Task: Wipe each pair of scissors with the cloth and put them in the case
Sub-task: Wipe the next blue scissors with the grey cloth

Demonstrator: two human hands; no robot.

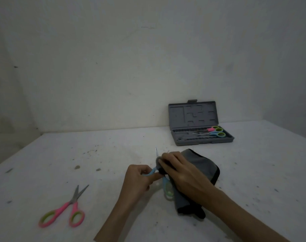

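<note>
Mid-wipe on the blue scissors (pixel 153 172): left hand (pixel 138 179) grips a handle, right hand (pixel 182 173) pinches the cloth (pixel 199 165) round the blades, just in front of the open case (pixel 192 117). Two pairs lie in the case; pink scissors (pixel 65 209) wait far left of it. Next: finish blades, then reach back to case.

There is one view only, from a wide-angle camera on the person's head, looking forward and down across the speckled white tabletop (pixel 114 154) toward the pale plaster wall (pixel 131 58) behind it. Both forearms enter from the bottom edge, close under the lens; the table's far corners sit well back.
</note>
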